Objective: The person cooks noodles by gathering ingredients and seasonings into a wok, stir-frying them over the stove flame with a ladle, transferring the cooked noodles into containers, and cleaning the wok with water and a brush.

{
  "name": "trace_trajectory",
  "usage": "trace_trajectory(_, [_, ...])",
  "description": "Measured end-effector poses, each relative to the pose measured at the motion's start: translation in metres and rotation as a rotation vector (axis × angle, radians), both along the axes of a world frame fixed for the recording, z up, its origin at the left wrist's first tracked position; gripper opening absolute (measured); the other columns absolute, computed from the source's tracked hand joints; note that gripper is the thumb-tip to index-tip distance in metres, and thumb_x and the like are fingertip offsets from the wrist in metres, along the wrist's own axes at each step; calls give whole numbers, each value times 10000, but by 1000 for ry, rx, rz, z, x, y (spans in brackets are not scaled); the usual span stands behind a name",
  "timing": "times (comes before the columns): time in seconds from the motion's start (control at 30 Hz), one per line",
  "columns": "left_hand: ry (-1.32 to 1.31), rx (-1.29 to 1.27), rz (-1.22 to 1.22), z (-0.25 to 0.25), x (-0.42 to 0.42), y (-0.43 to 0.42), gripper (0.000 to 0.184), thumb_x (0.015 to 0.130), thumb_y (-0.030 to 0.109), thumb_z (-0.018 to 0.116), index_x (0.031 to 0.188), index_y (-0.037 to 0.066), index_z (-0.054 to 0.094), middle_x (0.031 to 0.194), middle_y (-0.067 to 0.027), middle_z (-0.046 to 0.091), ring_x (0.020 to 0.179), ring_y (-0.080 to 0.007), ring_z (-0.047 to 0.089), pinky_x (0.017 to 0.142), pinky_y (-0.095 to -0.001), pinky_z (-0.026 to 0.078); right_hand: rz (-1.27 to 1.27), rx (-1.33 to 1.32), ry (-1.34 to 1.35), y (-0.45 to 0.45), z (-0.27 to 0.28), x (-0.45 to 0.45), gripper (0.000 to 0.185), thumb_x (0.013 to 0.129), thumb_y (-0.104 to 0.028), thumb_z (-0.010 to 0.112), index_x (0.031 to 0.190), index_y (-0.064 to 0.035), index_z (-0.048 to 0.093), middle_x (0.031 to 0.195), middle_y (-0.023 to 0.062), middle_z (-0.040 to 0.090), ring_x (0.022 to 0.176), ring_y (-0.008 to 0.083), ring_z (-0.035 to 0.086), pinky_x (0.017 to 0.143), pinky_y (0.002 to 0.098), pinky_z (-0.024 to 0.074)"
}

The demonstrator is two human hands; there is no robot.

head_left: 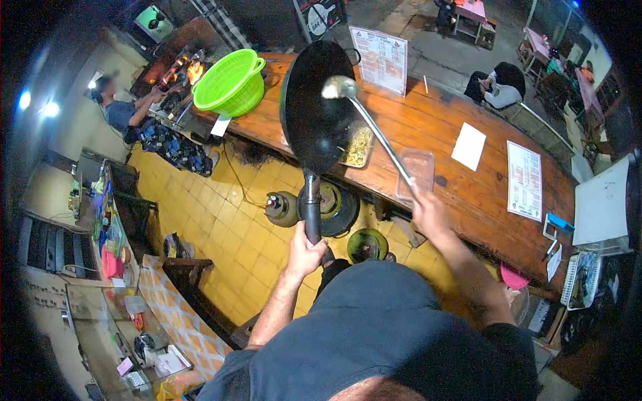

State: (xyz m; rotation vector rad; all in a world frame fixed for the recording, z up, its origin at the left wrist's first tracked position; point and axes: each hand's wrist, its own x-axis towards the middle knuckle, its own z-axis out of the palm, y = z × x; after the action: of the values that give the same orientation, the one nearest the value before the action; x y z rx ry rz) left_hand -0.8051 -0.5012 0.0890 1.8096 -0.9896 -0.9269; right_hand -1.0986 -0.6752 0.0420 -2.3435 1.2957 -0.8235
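My left hand (307, 250) is wrapped round the handle of a black wok (311, 107), which is tilted up over the edge of the wooden counter (461, 170). A metal ladle (374, 127) is gripped in my right hand (428, 210), its bowl in front of the wok's right side. Just right of the wok, a clear container of pale shredded food (359, 146) sits on the counter, partly hidden by the pan. Another clear plastic container (415, 172) lies behind the ladle handle, near my right hand.
A green basket (231, 85) stands at the counter's left, near a fire (194, 72) and a person (127, 113). Menus (525, 180) and white paper (469, 146) lie on the counter. A gas cylinder (281, 209) stands on the yellow floor. Other people sit beyond the counter.
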Motion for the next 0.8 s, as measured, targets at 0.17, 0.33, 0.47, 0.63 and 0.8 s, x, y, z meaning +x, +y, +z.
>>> trace_trajectory(0.17, [2, -79, -27, -14, 5, -6, 450, 783, 15, 633, 1133, 42, 353, 657, -29, 495, 459, -111, 503, 385, -271, 420, 55, 95, 204, 25, -2, -48, 526, 853, -99, 540, 1361, -224, 481, 825, 177, 575, 722, 365, 594, 624, 477, 491])
trace_trajectory(0.33, [92, 59, 67, 18, 7, -11, 397, 769, 52, 640, 1092, 30, 411, 685, -38, 502, 498, -121, 522, 427, -289, 438, 15, 59, 359, 47, 29, -74, 550, 847, -94, 546, 1367, -255, 467, 820, 141, 565, 723, 338, 604, 610, 472, 518])
trace_trajectory(0.47, [107, -50, 41, 4, 22, -14, 421, 776, 33, 639, 1110, 35, 382, 668, -37, 513, 470, -115, 516, 399, -278, 437, 18, 55, 413, 55, 46, -55, 514, 838, -103, 567, 1329, -248, 520, 802, 151, 553, 716, 339, 598, 638, 453, 514])
trace_trajectory(0.63, [269, -131, 46, 12, 58, 20, 409, 779, 15, 621, 1104, 17, 373, 699, -41, 521, 486, -113, 523, 420, -274, 452, -45, 347, 366, 82, 73, -59, 609, 814, 8, 552, 1394, -144, 446, 1028, 179, 619, 831, 320, 634, 766, 383, 529])
trace_trajectory(0.8, [661, -132, 43, 35, 110, 115, 354, 773, -12, 604, 1039, 46, 378, 720, -58, 512, 501, -138, 531, 423, -287, 477, -174, 863, -340, 116, 63, 24, 571, 852, 26, 518, 1402, 30, 366, 1315, 124, 535, 996, 116, 579, 861, 215, 455])
